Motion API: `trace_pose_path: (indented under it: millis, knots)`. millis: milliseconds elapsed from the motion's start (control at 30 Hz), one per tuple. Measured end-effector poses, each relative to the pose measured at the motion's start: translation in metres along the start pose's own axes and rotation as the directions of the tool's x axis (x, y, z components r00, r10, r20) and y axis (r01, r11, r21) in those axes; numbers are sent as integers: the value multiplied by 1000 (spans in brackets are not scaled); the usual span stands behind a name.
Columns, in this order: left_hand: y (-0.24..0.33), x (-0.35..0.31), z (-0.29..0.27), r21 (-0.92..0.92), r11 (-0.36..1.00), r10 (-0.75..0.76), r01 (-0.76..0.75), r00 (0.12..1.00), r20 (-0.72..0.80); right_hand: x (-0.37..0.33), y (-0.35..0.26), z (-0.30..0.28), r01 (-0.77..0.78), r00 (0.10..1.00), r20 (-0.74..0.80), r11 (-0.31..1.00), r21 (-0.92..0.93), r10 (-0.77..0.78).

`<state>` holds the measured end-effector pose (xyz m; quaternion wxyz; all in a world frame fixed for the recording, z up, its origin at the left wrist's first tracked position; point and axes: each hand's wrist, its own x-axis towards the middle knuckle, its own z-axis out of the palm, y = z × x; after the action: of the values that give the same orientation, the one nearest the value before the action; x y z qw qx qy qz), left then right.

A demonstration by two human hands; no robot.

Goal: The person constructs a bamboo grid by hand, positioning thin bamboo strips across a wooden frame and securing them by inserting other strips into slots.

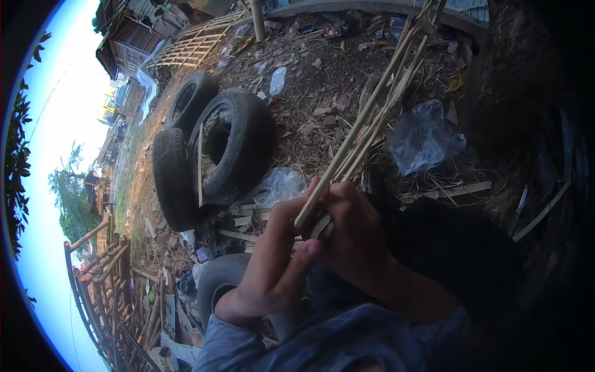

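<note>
A bundle of long, split bamboo strips (362,133) runs from my hands toward the upper right, its near ends close together. My right hand (356,232) is closed round the bundle near its lower end. Beside it, my left hand (276,251) has its fingers curled against the same ends, with its thumb lying just below them. One thicker strip lies along the top, its cut end showing between my two hands. A short, curved piece of strip (321,227) shows under that end. My palms and some fingertips are hidden.
Several old tyres (248,139) lie at the left, a bamboo stick (200,164) leaning on one. Clear plastic bags (424,139), litter and bamboo scraps (462,190) cover the ground. A knife-like tool with a green handle (518,214) lies at the right. A bamboo rack (102,291) stands lower left.
</note>
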<state>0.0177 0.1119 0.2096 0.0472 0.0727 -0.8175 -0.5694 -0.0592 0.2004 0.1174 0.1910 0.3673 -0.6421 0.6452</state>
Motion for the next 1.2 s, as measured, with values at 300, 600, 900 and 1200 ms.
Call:
trace_pose_path:
  millis: [300,600,900,1200]
  knots:
    - [7,-2,-12,201,979,7,-41,986,165,2,-4,-1,-2,1000,26,997,-81,4]
    - [3,-3,-26,465,867,53,-176,963,265,-1,-11,-6,-60,990,115,988,-142,77]
    - [-47,-20,-25,226,954,193,-197,980,40,-28,-9,5,-73,987,118,962,-265,108]
    - [-83,-19,-5,224,842,537,-491,806,-248,-41,-10,3,-104,983,111,943,-317,145]
